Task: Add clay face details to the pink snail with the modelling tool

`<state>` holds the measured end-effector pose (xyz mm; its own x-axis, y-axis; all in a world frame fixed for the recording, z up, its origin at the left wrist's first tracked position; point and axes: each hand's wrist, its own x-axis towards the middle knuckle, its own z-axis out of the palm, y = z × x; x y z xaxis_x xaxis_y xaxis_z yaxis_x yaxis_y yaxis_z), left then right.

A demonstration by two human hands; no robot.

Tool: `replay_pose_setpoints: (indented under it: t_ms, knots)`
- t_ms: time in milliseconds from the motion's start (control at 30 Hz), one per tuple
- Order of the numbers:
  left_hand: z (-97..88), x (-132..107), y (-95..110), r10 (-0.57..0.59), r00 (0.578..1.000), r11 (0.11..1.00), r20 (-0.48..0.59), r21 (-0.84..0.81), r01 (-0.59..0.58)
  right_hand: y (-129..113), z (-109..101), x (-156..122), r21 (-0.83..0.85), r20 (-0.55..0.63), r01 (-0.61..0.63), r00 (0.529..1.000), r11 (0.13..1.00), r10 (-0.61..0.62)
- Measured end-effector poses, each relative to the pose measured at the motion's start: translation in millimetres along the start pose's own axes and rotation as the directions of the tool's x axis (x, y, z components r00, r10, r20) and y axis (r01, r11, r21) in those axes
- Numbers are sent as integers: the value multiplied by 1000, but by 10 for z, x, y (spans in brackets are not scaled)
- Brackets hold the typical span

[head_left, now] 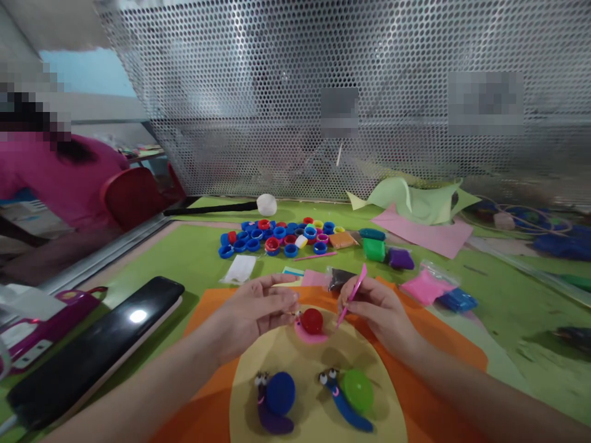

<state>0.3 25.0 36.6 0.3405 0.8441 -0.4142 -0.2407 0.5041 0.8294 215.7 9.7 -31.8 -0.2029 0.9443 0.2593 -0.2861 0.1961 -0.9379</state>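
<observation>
My right hand (378, 311) is closed round a thin, flat pink modelling tool (354, 292), held at a slant. The fingers of my left hand (261, 311) are pinched together at the head of a snail with a pink clay body (308, 333) and a red bottle-cap shell (312, 321); what lies between the fingertips is too small to tell. Closer to me lie a snail with a purple body and blue cap (280, 394) and one with a blue body and green cap (357, 391). Both have googly eyes. All three rest on a yellow round sheet (309, 378).
Orange paper (203, 394) lies beneath the yellow round. Several bottle caps (279, 232) are spread behind, beside bagged clay such as a pink pack (427, 284). A long black case-like object (96, 351) lies left. Perforated metal (286, 123) rises behind; a person (60, 178) sits far left.
</observation>
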Motion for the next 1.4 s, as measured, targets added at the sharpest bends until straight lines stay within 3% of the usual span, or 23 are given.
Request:
replay_pose_setpoints:
  t_ms: [500,733,867,1067,1233,1400]
  knots:
    - [-40,19,-15,95,994,992,56,78,-99,-21,9,2,-54,17,22,1000,998,-21]
    - [-58,34,-35,220,967,944,129,224,-244,-28,31,-10,-276,-56,53,996,960,-71]
    - [-42,16,-42,232,960,910,153,315,-270,-44,59,-46,-500,-59,92,988,861,-140]
    - [-20,-24,-52,255,951,849,175,429,-307,-89,115,-82,-761,53,202,967,617,-251]
    - [45,-78,-121,323,932,754,163,551,-358,-141,203,-102,-810,217,388,895,439,-391]
    - [103,-144,-264,343,895,613,286,654,-444,-163,299,-135,-780,324,500,837,376,-441]
